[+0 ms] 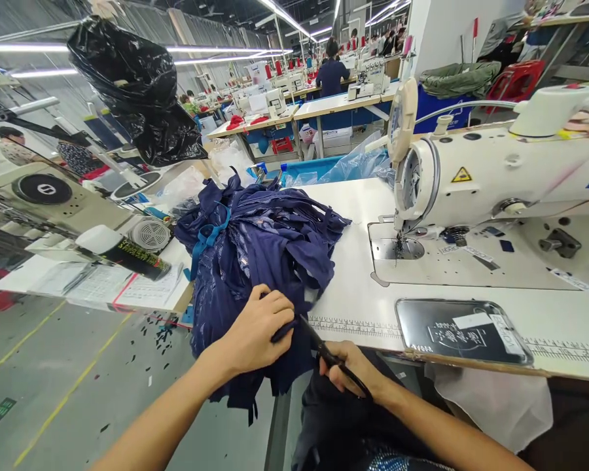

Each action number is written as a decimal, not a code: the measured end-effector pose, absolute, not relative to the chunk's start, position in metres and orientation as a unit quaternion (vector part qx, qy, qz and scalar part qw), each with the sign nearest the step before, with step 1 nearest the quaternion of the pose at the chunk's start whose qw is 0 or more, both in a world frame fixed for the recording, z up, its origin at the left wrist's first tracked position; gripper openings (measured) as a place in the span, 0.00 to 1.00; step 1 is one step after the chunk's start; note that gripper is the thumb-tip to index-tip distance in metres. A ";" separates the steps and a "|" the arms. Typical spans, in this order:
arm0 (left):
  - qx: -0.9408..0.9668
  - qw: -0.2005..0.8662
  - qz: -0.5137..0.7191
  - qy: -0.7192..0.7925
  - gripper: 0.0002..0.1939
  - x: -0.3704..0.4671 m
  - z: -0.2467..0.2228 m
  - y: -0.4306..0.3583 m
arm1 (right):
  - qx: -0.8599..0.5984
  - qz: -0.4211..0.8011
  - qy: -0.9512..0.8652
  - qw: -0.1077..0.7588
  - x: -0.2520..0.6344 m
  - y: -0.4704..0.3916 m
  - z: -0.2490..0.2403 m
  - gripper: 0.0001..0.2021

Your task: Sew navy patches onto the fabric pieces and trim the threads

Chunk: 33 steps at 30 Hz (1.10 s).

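Note:
A big heap of navy blue fabric pieces (275, 242) lies over the front edge of the white sewing table, with a teal strip (211, 232) tied round part of it. My left hand (262, 327) is closed on a fold of this fabric at the table's edge. In my right hand (348, 366) are black-handled scissors (326, 353), their blades pointing up and left to the fabric beside my left fingers. The blade tips are partly hidden against the dark cloth.
To the right stands a white sewing machine (500, 170), with a black tray (464, 330) before it. A dark spray can (132, 255) and papers (91, 284) are at left. A black plastic bag (132, 85) hangs above. Dark scraps (160, 333) litter the floor. People work farther back.

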<state>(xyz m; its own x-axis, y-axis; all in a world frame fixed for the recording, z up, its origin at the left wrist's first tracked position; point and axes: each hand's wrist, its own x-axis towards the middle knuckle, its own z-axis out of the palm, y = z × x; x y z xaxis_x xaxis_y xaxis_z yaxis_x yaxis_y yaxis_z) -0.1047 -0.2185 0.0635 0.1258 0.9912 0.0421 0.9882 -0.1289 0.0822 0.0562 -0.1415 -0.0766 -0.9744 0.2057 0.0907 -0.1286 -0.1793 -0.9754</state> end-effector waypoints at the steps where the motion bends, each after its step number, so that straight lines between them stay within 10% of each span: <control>1: 0.745 0.024 0.046 0.664 0.07 -0.103 0.063 -0.220 | -0.037 0.772 -0.625 0.110 0.058 -0.144 -0.081 0.32; 8: 0.721 0.020 0.278 0.634 0.08 -0.081 0.092 -0.276 | 0.038 0.736 -0.665 0.123 0.088 -0.152 -0.089 0.34; 21: 0.718 0.027 0.107 0.687 0.26 -0.080 0.080 -0.253 | 0.102 0.709 -0.690 0.100 0.062 -0.137 -0.067 0.34; 26: 0.718 -0.081 0.083 0.686 0.05 -0.087 0.057 -0.243 | 0.020 0.724 -0.676 0.133 0.063 -0.136 -0.074 0.32; 33: 0.713 -0.202 0.127 0.659 0.04 -0.084 0.065 -0.236 | 0.024 0.771 -0.629 0.094 0.071 -0.136 -0.084 0.31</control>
<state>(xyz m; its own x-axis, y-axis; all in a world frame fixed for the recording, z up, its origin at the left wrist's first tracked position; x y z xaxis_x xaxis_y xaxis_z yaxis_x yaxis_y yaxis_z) -0.0842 -0.2361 0.0653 0.0989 0.8888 0.4476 0.9915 -0.0501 -0.1197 0.0711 -0.1362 -0.0835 -0.9811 0.1146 0.1561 -0.1759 -0.1900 -0.9659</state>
